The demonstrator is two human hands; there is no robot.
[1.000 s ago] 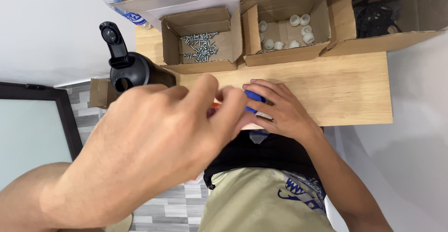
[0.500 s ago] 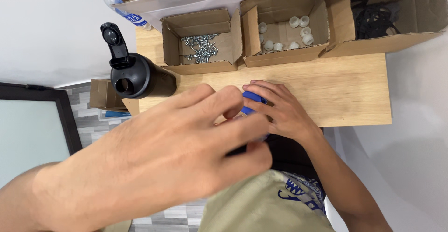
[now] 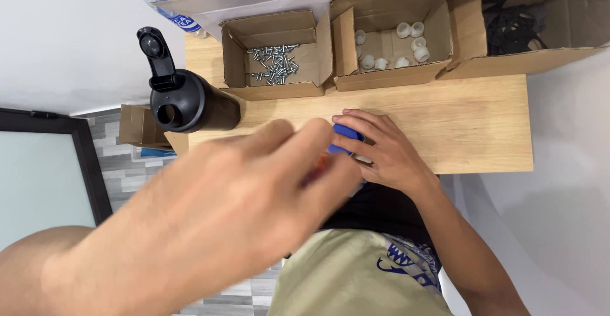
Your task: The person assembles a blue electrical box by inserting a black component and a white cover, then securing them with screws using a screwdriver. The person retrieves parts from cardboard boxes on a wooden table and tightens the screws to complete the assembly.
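On the wooden bench: 2 hands meet over 1 blue part.
Right hand: fingers curled, pinching the blue part near the bench's front edge.
Left hand: blurred, fingertips at the part; grip cannot be told.
Technique: steady the part against the bench; align before pressing.
Nearby: screw box, white-cap box, black shaker bottle.

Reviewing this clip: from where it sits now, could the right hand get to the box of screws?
Probably yes. The right hand rests on the wooden board, holding a blue part. The box of screws stands open-topped just beyond, with bare board between; the hand is occupied, though.
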